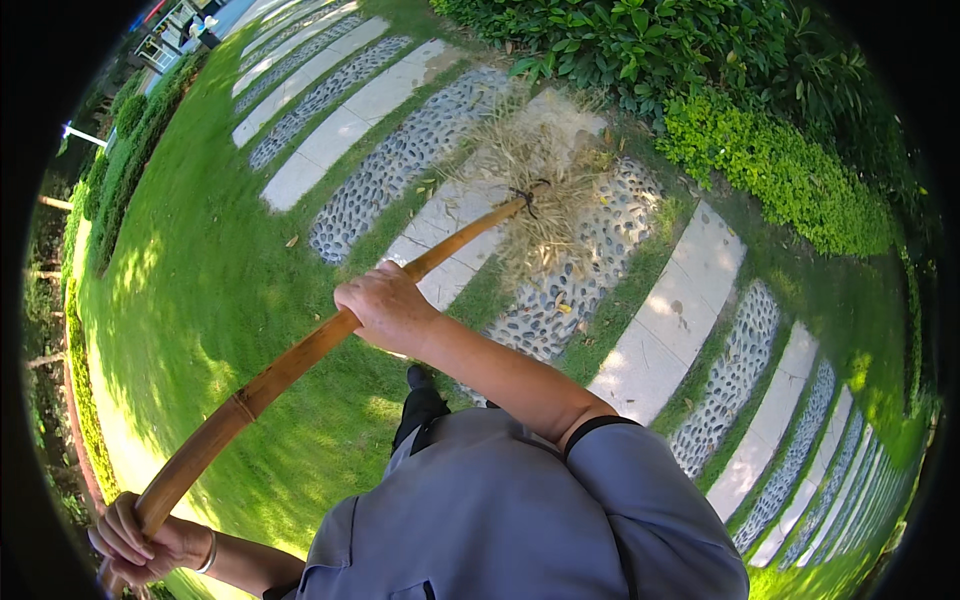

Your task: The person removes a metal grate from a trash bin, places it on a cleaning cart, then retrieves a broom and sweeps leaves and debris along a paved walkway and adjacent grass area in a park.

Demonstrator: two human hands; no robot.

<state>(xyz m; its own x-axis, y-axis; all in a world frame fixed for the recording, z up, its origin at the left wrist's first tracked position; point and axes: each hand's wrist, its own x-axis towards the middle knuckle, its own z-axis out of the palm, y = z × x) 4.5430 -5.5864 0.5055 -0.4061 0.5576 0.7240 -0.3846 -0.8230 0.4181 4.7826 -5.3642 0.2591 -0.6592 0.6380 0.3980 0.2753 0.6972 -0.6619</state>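
Observation:
A broom with a long bamboo handle (277, 382) runs diagonally across the view and looks bent by the lens. My right hand (386, 307) grips the handle midway, its arm crossing in front of my body. Near the upper end, at lower left, my left hand (150, 536) wraps around the bamboo; a silver bangle (208, 551) circles that wrist. Dark cord (531, 199) binds the dry straw-like broom head (555, 232) to the far end. The blurred bristles spread over a pale stone slab (442, 217) and a pebbled strip (547, 322).
Slabs and pebble strips alternate with narrow grass bands along the path. Lawn (247, 300) lies to the left. Leafy shrubs (637, 45) and a yellow-green low hedge (772, 172) border the path beyond the broom head. A few fallen leaves (562, 307) dot the pebbles.

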